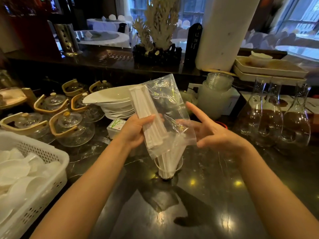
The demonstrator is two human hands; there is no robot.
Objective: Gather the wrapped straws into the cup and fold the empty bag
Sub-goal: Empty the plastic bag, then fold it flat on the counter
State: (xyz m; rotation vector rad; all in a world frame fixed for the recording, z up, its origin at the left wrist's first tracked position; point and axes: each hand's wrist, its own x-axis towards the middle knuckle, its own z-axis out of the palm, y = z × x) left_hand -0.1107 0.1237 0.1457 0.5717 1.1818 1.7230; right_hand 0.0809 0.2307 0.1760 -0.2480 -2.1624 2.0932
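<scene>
The left hand's fingers (pixel 150 118) are wrapped around a bundle of wrapped straws (pixel 146 111), thumb across the front, so the bundle is clamped in the palm and held tilted, its upper end leaning up and to the left. The clear plastic bag (pixel 170 104) lies against the same bundle and spreads to its right; whether those fingers also pinch the bag's edge cannot be told. The right hand's fingers (pixel 195 109) are spread apart and extended, the index pointing up and left, with the fingertips just beside or touching the bag's right side; no grip on it is visible. The bag's lower corner hangs down over a clear cup (pixel 179 167) standing on the dark counter (pixel 224 195), and more wrapped straws stand inside that cup, fanned out under the plastic.

The left hand (pixel 136 130) is turned palm inward, wrist bent slightly, forearm rising from the lower left. The right hand (pixel 215 133) is open, palm facing left toward the bag, forearm coming in from the lower right.

Farther out, a white perforated basket (pixel 51 163) sits at the left edge, glass teapots (pixel 72 128) behind it, a stack of white plates (pixel 114 102) beyond the left hand, and glass carafes (pixel 279 118) to the right.
</scene>
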